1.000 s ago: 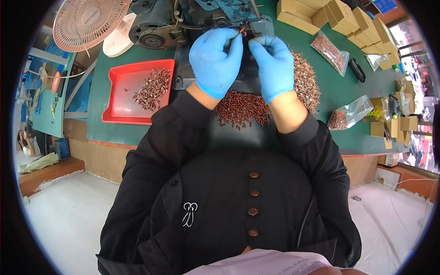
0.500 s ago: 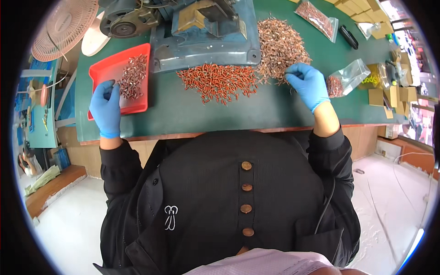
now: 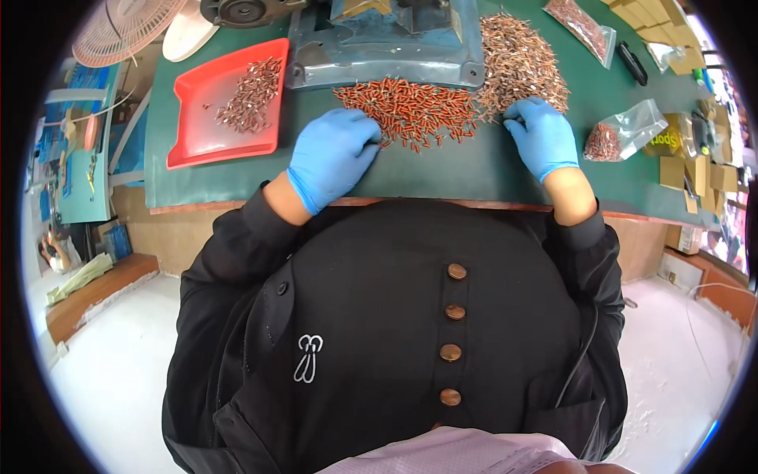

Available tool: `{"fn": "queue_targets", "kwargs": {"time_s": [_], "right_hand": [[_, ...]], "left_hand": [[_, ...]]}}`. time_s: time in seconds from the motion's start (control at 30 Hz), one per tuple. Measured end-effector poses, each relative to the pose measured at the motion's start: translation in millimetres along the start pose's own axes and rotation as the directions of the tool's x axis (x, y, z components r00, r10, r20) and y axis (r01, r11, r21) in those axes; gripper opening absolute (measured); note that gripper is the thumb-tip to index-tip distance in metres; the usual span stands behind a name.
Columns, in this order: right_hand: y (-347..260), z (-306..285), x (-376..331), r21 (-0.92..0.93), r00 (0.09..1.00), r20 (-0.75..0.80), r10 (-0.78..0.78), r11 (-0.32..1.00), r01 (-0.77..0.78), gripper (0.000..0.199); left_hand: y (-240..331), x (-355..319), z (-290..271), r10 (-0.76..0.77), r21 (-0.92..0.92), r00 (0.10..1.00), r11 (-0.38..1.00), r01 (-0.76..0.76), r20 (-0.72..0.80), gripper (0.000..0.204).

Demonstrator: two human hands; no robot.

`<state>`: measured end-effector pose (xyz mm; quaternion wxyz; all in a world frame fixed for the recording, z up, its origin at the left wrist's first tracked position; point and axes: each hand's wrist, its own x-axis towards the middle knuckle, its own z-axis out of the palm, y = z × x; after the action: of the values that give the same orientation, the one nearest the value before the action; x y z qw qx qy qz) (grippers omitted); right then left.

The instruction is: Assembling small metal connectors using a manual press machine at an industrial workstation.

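A pile of small orange-red cylindrical parts (image 3: 410, 110) lies in the middle of the table. My left hand (image 3: 332, 154), in a blue glove, is at the pile's left edge with its fingers curled together. Whatever its fingertips may hold is hidden. To the right is a larger heap of thin copper-coloured pieces (image 3: 521, 63). My right hand (image 3: 543, 138), also gloved in blue, rests at that heap's near edge. Its thumb and fingertips are bent close together, and I cannot make out anything between them. Dark reddish metallic parts (image 3: 251, 99) lie in a red tray (image 3: 185, 118) at the left.
Behind the piles stands a blue-grey machine base (image 3: 379, 59). A pink fan (image 3: 126, 28) is at the far left. On the right are a part-filled clear bag (image 3: 632, 130), another filled bag (image 3: 580, 25), a black marker-like object (image 3: 632, 63) and small cardboard boxes (image 3: 695, 170).
My left hand has moved right from the red tray to the orange-red pile. My right hand stays by the copper-coloured heap. The whole view has shifted slightly.
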<state>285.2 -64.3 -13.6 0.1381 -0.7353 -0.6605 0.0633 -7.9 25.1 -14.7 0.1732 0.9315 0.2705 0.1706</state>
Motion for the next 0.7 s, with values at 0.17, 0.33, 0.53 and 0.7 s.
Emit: {"fn": "queue_targets", "kwargs": {"time_s": [0.17, 0.33, 0.53, 0.7], "right_hand": [[-9, 6, 7, 0.076, 1.000, 0.015, -0.013, 0.997, 0.012, 0.010], [2, -4, 8, 0.002, 0.992, 0.119, -0.030, 1.000, 0.030, 0.013], [13, -15, 13, 0.225, 0.988, 0.147, 0.038, 0.972, -0.071, 0.012], [5, -12, 15, 0.149, 0.982, 0.170, -0.087, 0.987, 0.062, 0.010]], "left_hand": [[-4, 3, -2, -0.003, -0.049, 1.000, 0.999, 0.004, 0.024, 0.006], [4, 3, -6, -0.004, -0.088, 1.000, 0.996, 0.005, 0.009, 0.010], [4, 5, -3, 0.040, -0.009, 0.998, 0.999, -0.039, 0.042, 0.007], [10, 5, 0, -0.010, -0.184, 1.000, 0.983, 0.011, 0.004, 0.008]]}}
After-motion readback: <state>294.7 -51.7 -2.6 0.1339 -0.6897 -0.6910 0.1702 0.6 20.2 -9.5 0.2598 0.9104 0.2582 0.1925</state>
